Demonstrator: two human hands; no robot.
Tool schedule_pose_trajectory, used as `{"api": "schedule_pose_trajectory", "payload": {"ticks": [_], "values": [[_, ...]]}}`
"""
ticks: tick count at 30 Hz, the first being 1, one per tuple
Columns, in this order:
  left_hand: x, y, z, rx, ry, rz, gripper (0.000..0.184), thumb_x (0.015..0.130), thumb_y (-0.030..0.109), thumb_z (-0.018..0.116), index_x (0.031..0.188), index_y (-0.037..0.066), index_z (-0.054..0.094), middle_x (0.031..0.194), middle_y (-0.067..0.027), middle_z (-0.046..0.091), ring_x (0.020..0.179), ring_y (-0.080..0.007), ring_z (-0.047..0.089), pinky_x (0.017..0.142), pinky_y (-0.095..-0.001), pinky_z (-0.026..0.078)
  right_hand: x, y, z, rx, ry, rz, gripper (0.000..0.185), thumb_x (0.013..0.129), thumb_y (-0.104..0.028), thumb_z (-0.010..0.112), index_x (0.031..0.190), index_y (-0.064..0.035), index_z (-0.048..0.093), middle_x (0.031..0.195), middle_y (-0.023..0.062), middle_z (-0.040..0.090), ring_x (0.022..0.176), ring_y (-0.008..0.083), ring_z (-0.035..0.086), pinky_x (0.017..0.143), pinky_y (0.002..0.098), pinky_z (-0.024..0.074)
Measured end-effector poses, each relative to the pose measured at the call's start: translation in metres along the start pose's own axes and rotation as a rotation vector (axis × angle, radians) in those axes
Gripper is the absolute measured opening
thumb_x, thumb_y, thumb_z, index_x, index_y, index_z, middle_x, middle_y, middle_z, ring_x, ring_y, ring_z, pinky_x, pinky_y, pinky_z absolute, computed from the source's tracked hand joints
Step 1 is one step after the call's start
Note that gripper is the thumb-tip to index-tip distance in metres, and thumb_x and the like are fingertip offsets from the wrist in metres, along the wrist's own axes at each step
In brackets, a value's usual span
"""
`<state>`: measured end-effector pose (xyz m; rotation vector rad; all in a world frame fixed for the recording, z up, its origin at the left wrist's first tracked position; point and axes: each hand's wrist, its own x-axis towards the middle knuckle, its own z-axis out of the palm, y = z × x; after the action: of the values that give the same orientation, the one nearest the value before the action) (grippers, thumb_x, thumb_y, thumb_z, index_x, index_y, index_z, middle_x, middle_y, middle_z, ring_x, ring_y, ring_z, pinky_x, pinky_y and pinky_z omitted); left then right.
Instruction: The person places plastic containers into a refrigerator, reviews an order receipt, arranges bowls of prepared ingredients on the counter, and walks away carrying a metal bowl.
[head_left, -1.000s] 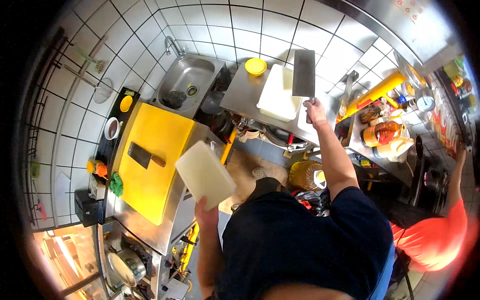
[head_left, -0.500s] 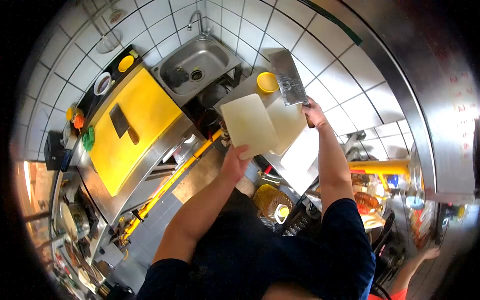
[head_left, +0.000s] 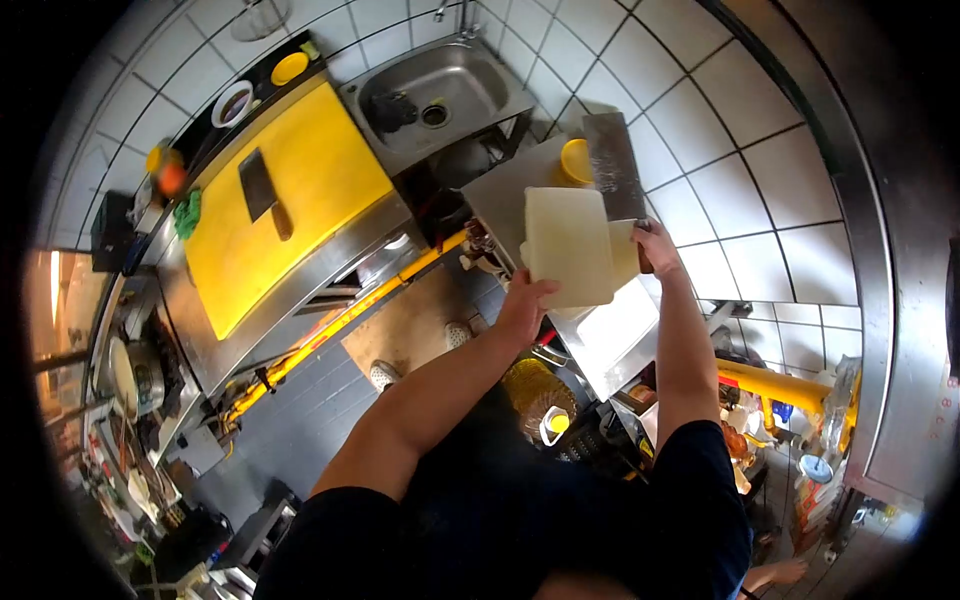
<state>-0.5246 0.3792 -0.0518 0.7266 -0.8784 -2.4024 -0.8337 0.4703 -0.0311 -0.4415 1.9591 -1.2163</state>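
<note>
white wall tiles [head_left: 690, 125] are rising behind a metal worktop [head_left: 512, 188]. left fingers [head_left: 543, 288] are gripping a pale rectangular panel [head_left: 570, 240]; right fingers [head_left: 648, 233] are clasping a cleaver [head_left: 615, 165].

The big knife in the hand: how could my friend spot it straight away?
Find the steel sink, then go right and down the picture to the right hand, near the tiled wall. It grips the cleaver, whose broad blade points up the picture. The other cleaver lies on the yellow board; this one is held.

white tiled walls [head_left: 715, 190] | grey tiled floor [head_left: 310, 430] | steel corner sink [head_left: 470, 85] | warm light [head_left: 58, 290] at left
</note>
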Motion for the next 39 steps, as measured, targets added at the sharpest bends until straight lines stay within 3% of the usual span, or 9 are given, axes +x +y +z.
{"api": "schedule_pose_trajectory", "payload": {"ticks": [2, 7, 16, 24, 27, 36, 39], "values": [[-0.001, 0.022, 0.009, -0.252, 0.119, -0.226, 0.046, 0.087, 0.004, 0.063, 0.129, 0.000, 0.047, 0.125, -0.0130, 0.057, 0.117, -0.0275, 0.058, 0.099, -0.0402, 0.049, -0.009, 0.000, 0.004, -0.110, 0.009, -0.016, 0.023, 0.083, -0.011, 0.061, 0.102, 0.0000, 0.063, 0.084, 0.0053, 0.064, 0.076, 0.0159, 0.060, 0.069, 0.0307, 0.0486], [-0.009, 0.035, 0.002, -0.180, 0.131, -0.192, 0.066, 0.076, 0.006, 0.072, 0.131, -0.004, 0.038, 0.120, -0.0167, 0.054, 0.112, -0.0283, 0.056, 0.099, -0.0402, 0.046, -0.033, 0.000, 0.033, -0.001, 0.066, -0.009, 0.023, 0.081, -0.010, 0.061, 0.102, 0.0008, 0.063, 0.083, 0.0042, 0.063, 0.075, 0.0154, 0.060, 0.069, 0.0310, 0.0493], [-0.032, 0.051, -0.031, -0.015, 0.231, -0.282, 0.051, 0.083, 0.003, 0.067, 0.128, -0.002, 0.043, 0.122, -0.0165, 0.056, 0.113, -0.0277, 0.058, 0.099, -0.0389, 0.046, -0.051, 0.012, 0.076, 0.018, 0.169, -0.090, 0.023, 0.079, -0.011, 0.060, 0.098, 0.0013, 0.066, 0.081, 0.0037, 0.062, 0.072, 0.0139, 0.057, 0.068, 0.0315, 0.0475], [-0.061, 0.061, -0.068, -0.172, 0.218, -0.263, 0.054, 0.082, 0.004, 0.068, 0.130, -0.003, 0.043, 0.122, -0.0171, 0.055, 0.114, -0.0286, 0.056, 0.101, -0.0393, 0.044, -0.066, -0.005, 0.118, -0.036, 0.098, -0.133, 0.020, 0.078, -0.011, 0.061, 0.096, -0.0010, 0.063, 0.080, 0.0007, 0.058, 0.071, 0.0129, 0.053, 0.066, 0.0307, 0.0451], [-0.079, 0.069, -0.080, -0.167, 0.263, -0.248, 0.053, 0.082, 0.004, 0.068, 0.128, -0.004, 0.043, 0.120, -0.0167, 0.055, 0.114, -0.0275, 0.055, 0.102, -0.0384, 0.043, -0.068, -0.010, 0.138, -0.100, 0.104, -0.160, 0.019, 0.080, -0.014, 0.062, 0.092, 0.0006, 0.065, 0.076, 0.0045, 0.060, 0.070, 0.0164, 0.055, 0.066, 0.0344, 0.0463], [-0.156, 0.113, -0.131, -0.320, 0.334, -0.098, 0.054, 0.081, 0.005, 0.067, 0.129, -0.005, 0.043, 0.117, -0.0171, 0.058, 0.111, -0.0295, 0.057, 0.100, -0.0399, 0.045, -0.118, -0.081, 0.247, -0.104, -0.086, -0.151, 0.023, 0.082, -0.014, 0.065, 0.100, 0.0000, 0.064, 0.088, 0.0041, 0.065, 0.078, 0.0150, 0.059, 0.072, 0.0317, 0.0484], [-0.201, 0.144, -0.143, -0.285, 0.395, -0.034, 0.053, 0.082, 0.008, 0.064, 0.132, -0.003, 0.048, 0.120, -0.0164, 0.061, 0.112, -0.0309, 0.058, 0.099, -0.0423, 0.046, -0.097, -0.057, 0.281, -0.274, -0.132, -0.204, 0.021, 0.083, -0.011, 0.063, 0.103, -0.0014, 0.063, 0.091, 0.0038, 0.065, 0.081, 0.0142, 0.060, 0.074, 0.0311, 0.0484]]}}
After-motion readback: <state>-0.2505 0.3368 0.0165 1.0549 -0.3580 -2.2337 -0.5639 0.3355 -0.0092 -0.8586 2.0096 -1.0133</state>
